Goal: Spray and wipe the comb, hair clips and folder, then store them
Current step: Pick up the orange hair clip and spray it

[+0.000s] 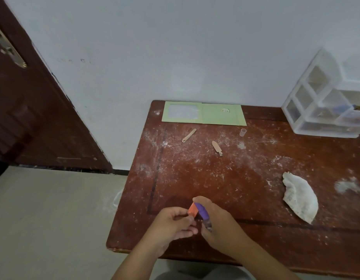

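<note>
Near the 6 o'clock edge of the scratched red-brown wooden bench point(245, 190), the left hand point(173, 225) pinches a small orange comb point(193, 209) between curled fingers point(190, 219). The right hand point(217, 221) grips a purple spray bottle point(202, 212), with its fingers wrapped around it, just beside the comb. Two tan hair clips point(189, 135) lie apart toward 12 o'clock, in front of the open pale green folder point(204, 113). A crumpled white cloth point(300, 197) rests at 3 o'clock. A clear plastic drawer organiser point(324, 104) stands at 1 o'clock.
</note>
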The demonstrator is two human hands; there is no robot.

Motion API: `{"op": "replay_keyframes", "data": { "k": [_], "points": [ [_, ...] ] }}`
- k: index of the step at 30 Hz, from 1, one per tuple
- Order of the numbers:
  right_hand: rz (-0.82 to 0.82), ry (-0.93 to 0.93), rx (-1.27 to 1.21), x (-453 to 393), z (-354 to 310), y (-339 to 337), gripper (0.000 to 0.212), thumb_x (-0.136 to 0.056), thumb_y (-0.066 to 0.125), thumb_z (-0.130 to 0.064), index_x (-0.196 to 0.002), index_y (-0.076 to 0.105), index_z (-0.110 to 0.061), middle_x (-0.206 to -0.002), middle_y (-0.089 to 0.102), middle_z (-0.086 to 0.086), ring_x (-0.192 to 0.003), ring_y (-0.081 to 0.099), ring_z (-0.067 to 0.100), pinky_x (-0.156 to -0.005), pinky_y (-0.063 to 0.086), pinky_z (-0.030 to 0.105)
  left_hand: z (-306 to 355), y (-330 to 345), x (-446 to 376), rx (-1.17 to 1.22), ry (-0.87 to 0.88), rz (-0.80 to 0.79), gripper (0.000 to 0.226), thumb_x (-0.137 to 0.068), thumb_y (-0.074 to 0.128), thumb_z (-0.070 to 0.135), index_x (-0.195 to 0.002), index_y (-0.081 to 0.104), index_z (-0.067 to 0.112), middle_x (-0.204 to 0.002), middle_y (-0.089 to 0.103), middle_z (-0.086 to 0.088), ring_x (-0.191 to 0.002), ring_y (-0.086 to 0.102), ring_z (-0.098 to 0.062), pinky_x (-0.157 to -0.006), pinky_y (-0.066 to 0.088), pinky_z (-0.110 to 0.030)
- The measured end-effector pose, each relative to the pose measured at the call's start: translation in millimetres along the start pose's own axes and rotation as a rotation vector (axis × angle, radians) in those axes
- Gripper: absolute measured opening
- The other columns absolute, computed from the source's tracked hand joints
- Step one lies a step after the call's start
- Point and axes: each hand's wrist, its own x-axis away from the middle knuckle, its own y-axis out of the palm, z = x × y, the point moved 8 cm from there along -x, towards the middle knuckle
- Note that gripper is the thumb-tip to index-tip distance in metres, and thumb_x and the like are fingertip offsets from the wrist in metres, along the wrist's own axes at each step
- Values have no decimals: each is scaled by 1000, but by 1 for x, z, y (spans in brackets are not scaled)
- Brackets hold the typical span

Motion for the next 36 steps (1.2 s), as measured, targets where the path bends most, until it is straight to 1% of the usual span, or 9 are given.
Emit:
{"op": "replay_keyframes", "data": {
  "k": [2,4,8,12,17,21,24,28,36],
  "points": [
    [16,3,5,0,2,2,56,-89,49,-8,-136,26,-27,-121,47,-8,-80,48,-3,-74,35,3,1,-1,2,-7,2,-5,14,-89,51,3,-86,63,9,-74,65,-6,-53,65,-4,-54,51,-13],
    [15,-2,3,1,4,5,53,-88,50,-7,-134,29,-25,-103,43,-18,-74,46,-7,-70,36,4,0,-3,3,-7,9,-5,14,-89,51,3,-85,63,9,-74,65,-6,-54,65,-4,-54,51,-13],
    [-41,-4,-23,2,5,12,52,-87,49,-7,-129,29,-30,-85,37,-23,-64,44,1,-65,38,14,-1,-5,6,4,22,-8,15,-89,51,3,-86,63,10,-74,65,-5,-55,66,-4,-55,51,-13],
    [3,38,-71,3,9,4,58,-88,51,-7,-124,20,-40,-80,39,-20,-61,47,1,-60,39,9,-4,-8,6,15,18,15,13,-89,52,2,-89,62,8,-73,66,-5,-55,66,-5,-53,51,-13],
    [62,84,-70,5,11,-4,48,-89,53,-9,-128,29,-25,-79,39,-20,-62,47,0,-60,40,8,-6,-5,8,8,8,17,13,-88,53,3,-87,63,11,-69,68,-2,-57,66,-7,-55,53,-15],
    [28,106,-183,8,12,-6,56,-88,54,-8,-119,21,-40,-71,43,-12,-56,50,-13,-51,41,10,-6,-3,10,34,18,16,13,-89,53,4,-87,62,13,-70,68,-3,-56,66,-7,-53,52,-16],
    [-37,87,-190,15,9,-1,57,-88,55,-11,-117,19,-44,-77,44,-13,-62,49,-17,-55,41,10,-8,-2,10,74,13,23,14,-89,52,4,-88,63,12,-70,67,-4,-54,65,-7,-52,52,-16],
    [-39,26,-207,22,-2,2,49,-88,55,-9,-116,25,-37,-82,39,-23,-74,46,-26,-62,38,6,-9,1,11,107,7,30,15,-90,50,5,-88,64,10,-69,66,-5,-51,64,-6,-49,50,-15],
    [31,31,-308,24,7,-8,56,-85,59,-5,-109,29,-46,-72,47,-9,-58,50,-6,-59,39,10,-14,-4,12,288,-3,116,19,-92,47,7,-87,65,11,-68,60,-9,-45,62,-8,-45,52,-16]
  ]
}}
